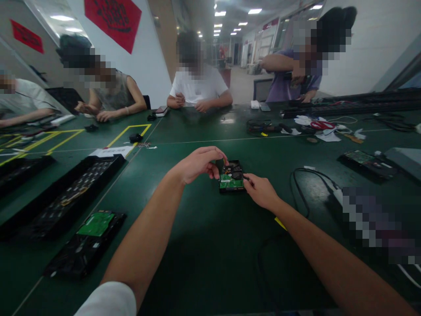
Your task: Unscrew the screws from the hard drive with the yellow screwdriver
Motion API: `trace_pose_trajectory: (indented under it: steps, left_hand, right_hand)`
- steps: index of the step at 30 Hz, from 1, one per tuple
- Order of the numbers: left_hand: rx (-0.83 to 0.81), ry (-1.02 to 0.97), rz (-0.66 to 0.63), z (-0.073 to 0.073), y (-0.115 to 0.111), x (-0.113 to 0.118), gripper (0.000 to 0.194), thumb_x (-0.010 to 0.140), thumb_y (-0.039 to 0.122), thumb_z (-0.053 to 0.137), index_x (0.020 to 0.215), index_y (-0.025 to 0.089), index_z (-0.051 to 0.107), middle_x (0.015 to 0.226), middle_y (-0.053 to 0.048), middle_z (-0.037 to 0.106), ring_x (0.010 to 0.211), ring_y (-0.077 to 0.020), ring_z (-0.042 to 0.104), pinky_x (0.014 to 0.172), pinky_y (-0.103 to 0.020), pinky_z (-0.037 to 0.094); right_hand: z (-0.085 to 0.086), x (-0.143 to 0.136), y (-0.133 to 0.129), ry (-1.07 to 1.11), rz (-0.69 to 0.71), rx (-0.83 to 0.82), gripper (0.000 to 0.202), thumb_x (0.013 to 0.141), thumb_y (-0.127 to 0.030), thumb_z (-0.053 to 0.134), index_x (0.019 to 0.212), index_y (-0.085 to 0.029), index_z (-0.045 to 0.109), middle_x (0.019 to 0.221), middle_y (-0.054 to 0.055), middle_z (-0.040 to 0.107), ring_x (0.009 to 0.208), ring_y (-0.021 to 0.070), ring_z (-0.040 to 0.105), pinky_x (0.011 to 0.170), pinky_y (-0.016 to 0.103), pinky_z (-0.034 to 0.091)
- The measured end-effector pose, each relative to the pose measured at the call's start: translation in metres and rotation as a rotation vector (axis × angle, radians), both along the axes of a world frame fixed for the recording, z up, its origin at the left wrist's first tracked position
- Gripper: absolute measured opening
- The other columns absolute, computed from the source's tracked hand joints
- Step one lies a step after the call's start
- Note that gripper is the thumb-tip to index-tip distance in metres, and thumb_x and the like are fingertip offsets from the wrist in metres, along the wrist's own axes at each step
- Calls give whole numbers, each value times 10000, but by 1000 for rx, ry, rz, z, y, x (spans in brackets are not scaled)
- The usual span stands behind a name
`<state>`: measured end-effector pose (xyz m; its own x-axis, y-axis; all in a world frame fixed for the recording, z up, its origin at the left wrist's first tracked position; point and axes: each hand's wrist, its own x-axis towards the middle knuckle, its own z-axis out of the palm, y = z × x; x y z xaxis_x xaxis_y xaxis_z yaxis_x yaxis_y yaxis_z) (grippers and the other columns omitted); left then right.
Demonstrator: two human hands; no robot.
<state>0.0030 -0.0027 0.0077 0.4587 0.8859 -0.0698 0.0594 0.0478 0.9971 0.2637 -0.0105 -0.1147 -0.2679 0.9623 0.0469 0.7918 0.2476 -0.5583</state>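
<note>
Nearest the camera, a white sleeve (110,300) and two bare forearms stretch over the green table (200,250) toward a hard drive (231,179), which sits between the hands with its green circuit board facing up; whether it rests on the tabletop or is slightly raised is hard to tell. At its left side the left hand (201,166) arches, fingers bent over the far left corner; whether they grip or only steady it, I cannot tell. From the right, the right hand (262,192) has its fingers bunched at the drive's right edge, a small dark shape by their tips; what they grasp is unclear. This looks like a step of close handwork on the drive, and the next move seems to call for a steady left hand and fine control from the right.
</note>
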Motion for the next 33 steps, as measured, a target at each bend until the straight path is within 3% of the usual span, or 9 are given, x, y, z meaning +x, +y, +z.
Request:
trace_pose_trajectory:
  steps: [3, 7, 14, 17, 21, 28, 33]
  left_hand:
    - [39, 41, 47, 1, 2, -2, 239, 909, 366, 641, 946, 143, 721, 915, -67, 693, 579, -106, 603, 535, -246, 475]
    - [64, 66, 10, 1, 4, -4, 256, 927, 354, 610, 982, 142, 741, 876, -61, 672, 579, -107, 593, 517, -242, 443]
    - [-2, 2, -47, 1, 2, -2, 243, 955, 377, 607, 1063, 173, 683, 1058, -94, 718, 606, -141, 678, 517, -260, 497]
    - [14, 10, -36, 0, 3, -2, 277, 968, 421, 616, 1008, 161, 703, 1014, -96, 717, 671, -156, 707, 557, -254, 519]
    - [41, 37, -8, -2, 3, -4, 296, 950, 448, 678, 989, 159, 729, 907, -60, 694, 615, -110, 644, 561, -231, 502]
    - [33, 49, -46, 0, 1, -3, 327, 936, 450, 710, 1076, 157, 743, 906, -47, 690, 624, -112, 652, 572, -234, 514]
    - [19, 19, -11, -1, 2, -3, 294, 934, 423, 707, 1025, 144, 735, 895, -60, 693, 665, -125, 669, 599, -234, 520]
  right_hand:
    - [0, 0, 0, 1, 1, -4, 431, 1082, -357, 455, 1434, -164, 611, 880, 45, 772, 697, 186, 665, 617, 305, 436]
    - [0, 1, 0, 2, 1, -2, 426, 1085, -363, 452, 1428, -170, 615, 887, 46, 774, 714, 187, 671, 623, 305, 436]
    - [1, 0, -1, 18, 9, -4, 428, 1088, -356, 453, 1435, -159, 607, 889, 44, 772, 696, 183, 665, 630, 310, 448]
    - [2, -1, -2, 18, 3, -6, 423, 1084, -349, 462, 1428, -153, 611, 884, 44, 770, 694, 184, 664, 606, 306, 436]
    - [3, -1, -2, 20, 5, -2, 419, 1084, -343, 466, 1424, -149, 613, 867, 42, 764, 666, 175, 650, 590, 299, 425]
    - [1, -3, -2, -34, -12, 28, 401, 1079, -328, 454, 1391, -161, 643, 911, 61, 775, 712, 185, 668, 611, 298, 420]
    - [1, -5, -2, -60, -27, 45, 399, 1069, -310, 462, 1385, -151, 648, 935, 78, 779, 714, 188, 665, 612, 300, 409]
